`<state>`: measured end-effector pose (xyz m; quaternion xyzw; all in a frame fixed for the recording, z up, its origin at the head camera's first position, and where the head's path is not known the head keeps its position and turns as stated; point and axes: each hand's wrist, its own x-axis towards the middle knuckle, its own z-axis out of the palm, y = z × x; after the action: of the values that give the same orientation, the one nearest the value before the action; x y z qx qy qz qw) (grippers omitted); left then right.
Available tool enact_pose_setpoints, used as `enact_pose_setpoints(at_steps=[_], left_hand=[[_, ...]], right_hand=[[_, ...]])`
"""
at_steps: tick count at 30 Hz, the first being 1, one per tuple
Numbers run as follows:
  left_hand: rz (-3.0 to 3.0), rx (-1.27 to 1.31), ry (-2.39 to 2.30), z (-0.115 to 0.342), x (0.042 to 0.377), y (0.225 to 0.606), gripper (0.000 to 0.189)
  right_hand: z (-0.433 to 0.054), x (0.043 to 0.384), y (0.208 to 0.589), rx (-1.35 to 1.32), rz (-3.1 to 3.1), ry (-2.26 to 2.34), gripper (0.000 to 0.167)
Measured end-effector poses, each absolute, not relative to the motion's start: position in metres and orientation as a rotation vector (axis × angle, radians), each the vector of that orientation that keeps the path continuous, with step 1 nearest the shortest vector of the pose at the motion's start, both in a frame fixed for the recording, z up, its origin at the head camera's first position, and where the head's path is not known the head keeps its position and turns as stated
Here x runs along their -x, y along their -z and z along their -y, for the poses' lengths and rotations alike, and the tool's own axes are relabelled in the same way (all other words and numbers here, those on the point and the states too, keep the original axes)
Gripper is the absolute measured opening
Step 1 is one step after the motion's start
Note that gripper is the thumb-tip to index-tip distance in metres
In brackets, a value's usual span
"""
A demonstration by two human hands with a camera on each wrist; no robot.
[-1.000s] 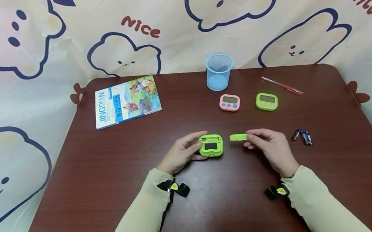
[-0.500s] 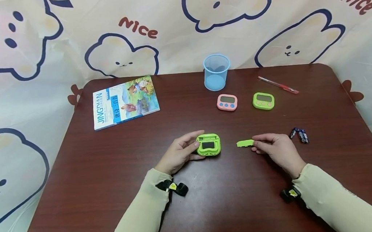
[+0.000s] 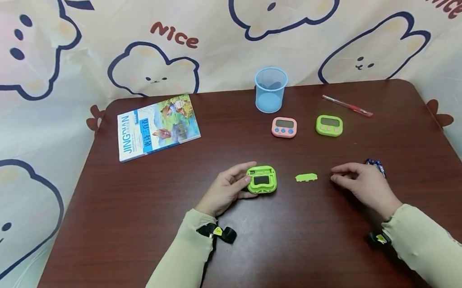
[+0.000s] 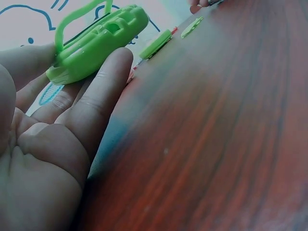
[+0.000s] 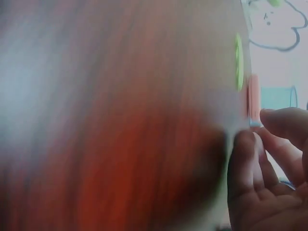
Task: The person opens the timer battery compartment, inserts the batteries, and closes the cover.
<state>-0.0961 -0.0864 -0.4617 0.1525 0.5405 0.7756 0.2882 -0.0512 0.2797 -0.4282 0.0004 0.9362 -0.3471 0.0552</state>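
Note:
My left hand [image 3: 227,188] grips a green digital timer [image 3: 262,180] by its left side, thumb on top. The timer's back faces up, with its battery slot uncovered; in the left wrist view the timer [image 4: 98,45] tilts above the table, its green stand loop sticking out. A green battery cover [image 3: 306,177] lies on the table to the right of it. Farther right, my right hand [image 3: 366,185] hovers over the table with nothing between its fingers, which are apart from the cover. Small blue batteries [image 3: 375,167] lie just behind that hand, partly hidden by it.
Behind the hands lie a pink timer [image 3: 284,127], another green timer [image 3: 329,125] and a red pen [image 3: 348,105]. A blue cup [image 3: 271,89] stands at the table's back edge. A book [image 3: 158,127] lies at the back left.
My right hand has set the battery cover down on the table, let go of it and moved right towards the batteries. My left hand still holds the timer in about the same place.

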Motion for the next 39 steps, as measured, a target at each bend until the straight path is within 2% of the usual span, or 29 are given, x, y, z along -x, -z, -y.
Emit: enact_pose_setpoints(at_steps=[5, 15, 32, 39], left_hand=[[-1.439, -0.399, -2.075, 0.085, 0.096, 0.462, 0.048], [-1.445, -0.388, -2.080, 0.085, 0.096, 0.460, 0.048], [-1.459, -0.366, -2.068, 0.086, 0.095, 0.461, 0.047], [-1.464, -0.365, -2.069, 0.085, 0.096, 0.461, 0.047]], right_hand=[[-0.305, 0.041, 0.430, -0.076, -3.016, 0.982, 0.025], [-0.356, 0.038, 0.426, -0.415, -3.054, 0.959, 0.036], [-0.379, 0.045, 0.432, -0.434, -2.941, 0.848, 0.049], [-0.385, 0.045, 0.430, -0.429, -2.956, 0.797, 0.044]])
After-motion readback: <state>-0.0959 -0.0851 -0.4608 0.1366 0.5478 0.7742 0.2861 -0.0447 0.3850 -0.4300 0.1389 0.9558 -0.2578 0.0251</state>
